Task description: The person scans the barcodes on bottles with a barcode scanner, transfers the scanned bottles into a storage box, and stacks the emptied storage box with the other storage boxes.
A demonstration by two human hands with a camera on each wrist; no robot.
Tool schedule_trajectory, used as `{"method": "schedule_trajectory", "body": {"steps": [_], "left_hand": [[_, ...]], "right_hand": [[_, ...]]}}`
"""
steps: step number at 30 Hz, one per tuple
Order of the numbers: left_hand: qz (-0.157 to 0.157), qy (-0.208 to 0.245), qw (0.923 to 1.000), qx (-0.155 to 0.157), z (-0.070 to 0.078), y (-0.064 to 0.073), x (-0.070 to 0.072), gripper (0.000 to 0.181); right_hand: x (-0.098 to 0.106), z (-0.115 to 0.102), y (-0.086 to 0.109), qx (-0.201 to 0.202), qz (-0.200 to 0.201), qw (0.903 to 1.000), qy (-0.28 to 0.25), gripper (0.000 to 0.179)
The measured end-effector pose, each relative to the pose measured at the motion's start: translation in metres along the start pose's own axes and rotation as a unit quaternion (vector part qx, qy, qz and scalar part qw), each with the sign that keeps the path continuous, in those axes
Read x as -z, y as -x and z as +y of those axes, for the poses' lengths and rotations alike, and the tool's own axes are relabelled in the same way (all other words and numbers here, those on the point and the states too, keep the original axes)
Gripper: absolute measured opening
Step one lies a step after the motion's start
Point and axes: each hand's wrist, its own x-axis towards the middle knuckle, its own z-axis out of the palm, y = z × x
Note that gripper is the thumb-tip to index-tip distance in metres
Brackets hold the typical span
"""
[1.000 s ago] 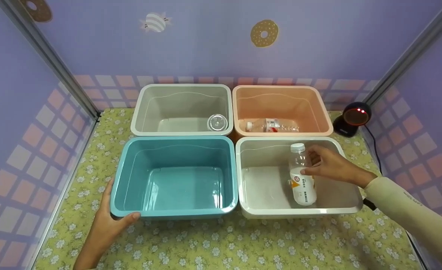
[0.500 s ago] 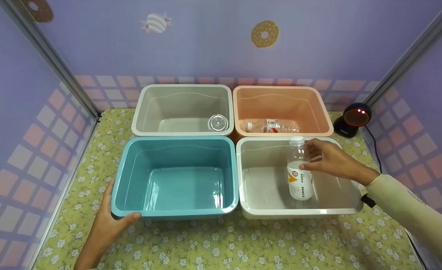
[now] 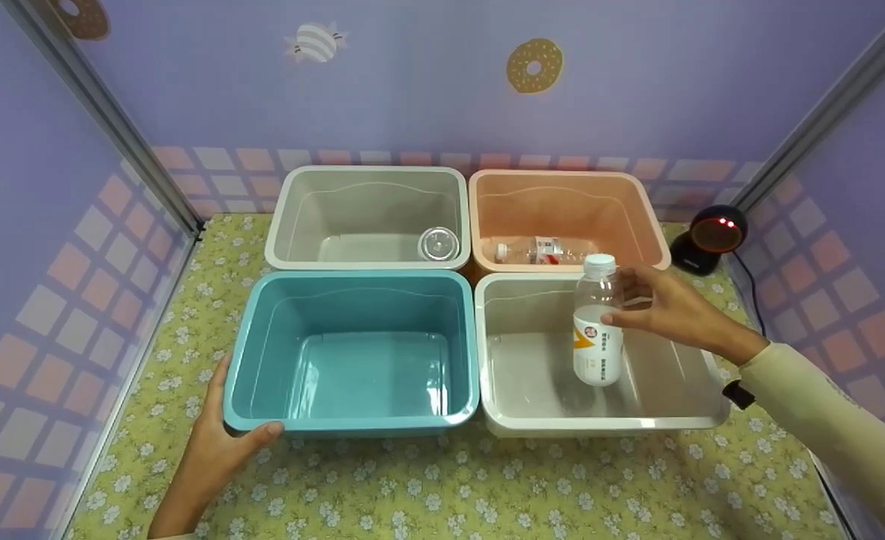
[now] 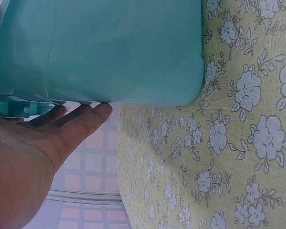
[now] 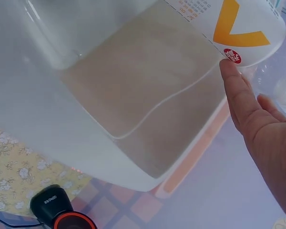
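Note:
My right hand (image 3: 656, 307) grips a clear plastic bottle (image 3: 598, 341) with a white cap and a white label marked in orange. The bottle is nearly upright over the front right grey bin (image 3: 532, 424). In the right wrist view its label (image 5: 248, 28) shows close beside the fingertips. My left hand (image 3: 221, 439) holds the front left corner of the blue bin (image 3: 352, 425), thumb at the front rim and fingers along the left side. The left wrist view shows those fingers (image 4: 81, 119) against the bin's outer wall.
Behind stand another grey bin (image 3: 367, 171) with a round clear plastic item (image 3: 439, 244), and an orange bin (image 3: 562, 176) with a clear bottle (image 3: 547, 250) lying inside. A black scanner (image 3: 712, 234) with red lights stands at the right. Walls enclose the flowered tabletop (image 3: 442, 487).
My right hand has lifted the bottle upward, and the bottle has become more upright. The left hand stays at the blue bin's corner.

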Motion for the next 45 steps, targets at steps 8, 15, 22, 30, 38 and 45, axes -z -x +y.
{"method": "schedule_trajectory", "body": {"steps": [8,15,22,30,38,45], "left_hand": [[0.004,-0.007,0.9998,-0.017,-0.002,0.000,0.000,0.120],[0.003,-0.014,0.9999,-0.003,-0.001,0.000,0.000,0.121],[0.002,-0.010,1.0000,0.001,0.000,0.000,0.000,0.121],[0.003,-0.002,1.0000,-0.005,0.000,0.001,0.000,0.120],[0.002,0.005,1.0000,-0.003,0.001,0.000,-0.001,0.121],[0.003,0.011,0.9999,-0.004,0.001,0.000,-0.001,0.121]], "right_hand": [[0.011,-0.006,0.001,-0.013,0.015,0.9998,0.001,0.061],[0.019,-0.008,0.003,0.002,0.032,0.9995,-0.003,0.060],[0.028,-0.011,0.005,0.018,0.050,0.9985,-0.015,0.059],[0.038,-0.014,0.007,0.025,0.064,0.9973,-0.025,0.058],[0.047,-0.014,0.007,0.038,0.077,0.9960,-0.025,0.058],[0.058,-0.009,0.007,0.046,0.105,0.9933,-0.014,0.052]]}}
